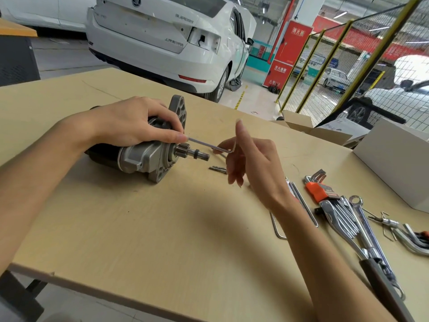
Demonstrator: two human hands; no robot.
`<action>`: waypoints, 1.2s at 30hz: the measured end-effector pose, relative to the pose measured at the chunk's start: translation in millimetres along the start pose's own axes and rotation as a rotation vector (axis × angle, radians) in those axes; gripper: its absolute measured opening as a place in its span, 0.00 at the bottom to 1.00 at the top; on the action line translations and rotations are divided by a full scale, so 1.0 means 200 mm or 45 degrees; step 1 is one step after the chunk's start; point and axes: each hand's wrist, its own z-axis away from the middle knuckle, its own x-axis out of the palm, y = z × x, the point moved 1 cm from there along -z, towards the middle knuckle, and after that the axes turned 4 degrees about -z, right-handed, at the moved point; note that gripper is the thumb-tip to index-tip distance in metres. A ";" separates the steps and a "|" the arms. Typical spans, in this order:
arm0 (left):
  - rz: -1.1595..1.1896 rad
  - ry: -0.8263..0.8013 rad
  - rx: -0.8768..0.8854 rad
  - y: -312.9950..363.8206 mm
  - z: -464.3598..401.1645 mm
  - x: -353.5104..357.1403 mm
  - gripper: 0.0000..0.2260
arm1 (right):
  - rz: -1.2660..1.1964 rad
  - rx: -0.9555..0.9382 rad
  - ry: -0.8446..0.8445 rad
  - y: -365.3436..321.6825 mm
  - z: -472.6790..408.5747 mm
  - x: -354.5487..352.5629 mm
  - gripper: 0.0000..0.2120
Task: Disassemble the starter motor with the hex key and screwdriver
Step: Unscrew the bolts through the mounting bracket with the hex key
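Lying on its side on the plywood workbench [139, 228], the starter motor [144, 156] points its pinion gear [183, 150] and shaft to the right. The left hand [130, 124] wraps over the housing, fingers curled around it, the fingertip meeting the long arm of the hex key [211, 147]. The right hand [250, 159] holds the key at its bend, index finger raised straight, remaining fingers loosely curled. The motor shows a black cylindrical body, a grey cast nose housing and a mounting flange [177, 110] standing upright behind. Removed bolts [218, 169] lie just right of the shaft, partly behind the right fingers. The key's tip is hidden by the left fingertip. To the right rests a hex key set [318, 189] in an orange holder.
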 end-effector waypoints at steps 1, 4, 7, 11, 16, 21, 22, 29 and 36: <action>0.000 -0.001 -0.002 0.00 0.00 0.00 0.12 | -0.027 0.070 -0.033 0.00 0.00 -0.01 0.30; -0.003 -0.004 -0.007 0.00 0.00 0.00 0.11 | -0.095 0.272 -0.144 0.00 -0.01 -0.03 0.33; 0.006 0.005 -0.006 0.00 0.01 0.00 0.11 | -0.264 0.427 -0.287 0.01 -0.01 -0.04 0.27; -0.005 0.003 -0.005 0.01 0.01 -0.01 0.12 | -0.399 0.491 -0.361 0.01 -0.02 -0.05 0.24; -0.021 0.004 0.003 0.01 0.01 0.00 0.11 | -0.429 0.509 -0.377 0.01 -0.03 -0.06 0.21; -0.017 0.002 -0.002 0.01 0.01 -0.01 0.12 | -0.240 0.395 -0.382 0.01 -0.02 -0.08 0.15; -0.016 0.000 -0.002 0.01 0.01 0.00 0.12 | -0.192 0.365 -0.370 0.01 -0.02 -0.08 0.14; -0.018 0.007 0.005 0.00 0.01 0.00 0.11 | 0.058 0.169 -0.212 0.00 -0.01 -0.10 0.14; -0.024 -0.001 0.003 0.00 0.01 0.00 0.12 | 0.527 -0.277 0.022 0.03 0.00 -0.09 0.05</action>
